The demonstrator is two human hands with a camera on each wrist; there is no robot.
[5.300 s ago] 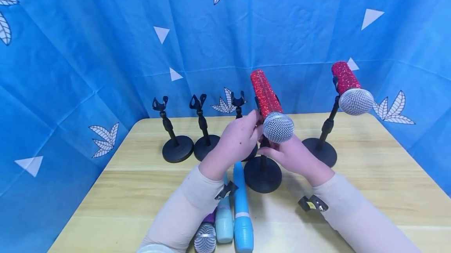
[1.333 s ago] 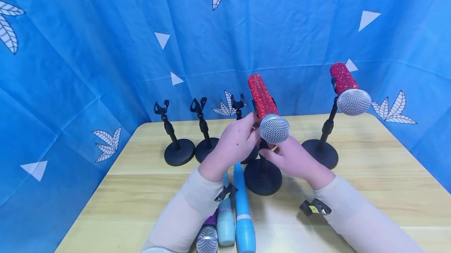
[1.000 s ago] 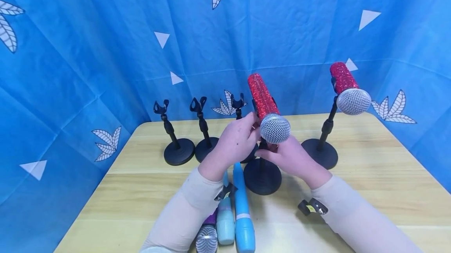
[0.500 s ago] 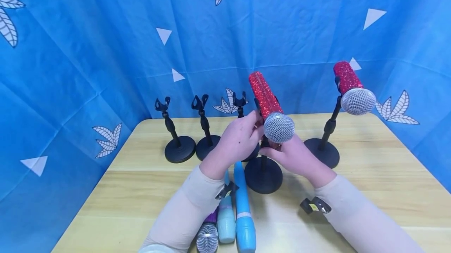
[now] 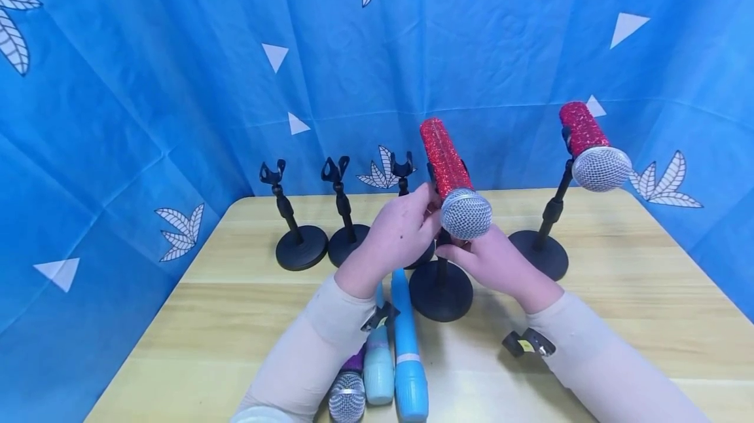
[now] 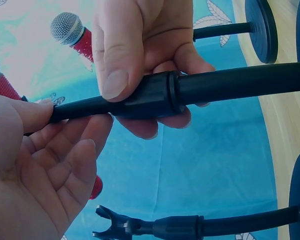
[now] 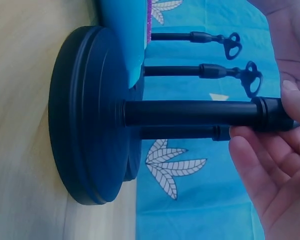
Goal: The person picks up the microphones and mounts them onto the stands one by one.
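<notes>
A red glittery microphone (image 5: 446, 158) with a silver mesh head sits in the clip of a black desktop microphone stand (image 5: 440, 292), tilted with its head toward me. My left hand (image 5: 396, 230) pinches the thin upper rod of this stand just below the clip. Lower down, my right hand (image 5: 491, 259) grips the thicker adjusting collar (image 6: 150, 95) between thumb and fingers. In the right wrist view the stand's tube (image 7: 190, 113) runs from its round base (image 7: 90, 115) up to my right fingers. The clip itself is mostly hidden behind the microphone and my left hand.
Right of my hands stands another stand holding a dark pink glittery microphone (image 5: 580, 128). Several stands with bare clips (image 5: 300, 247) line the back left. Two blue microphones (image 5: 406, 351) and a purple one (image 5: 347, 390) lie on the wooden table (image 5: 235, 344) by my left forearm.
Both hands keep their places on the stand, with only slight shifts of the right fingers. The head view tilts a little; the microphones and stands stay where they were.
</notes>
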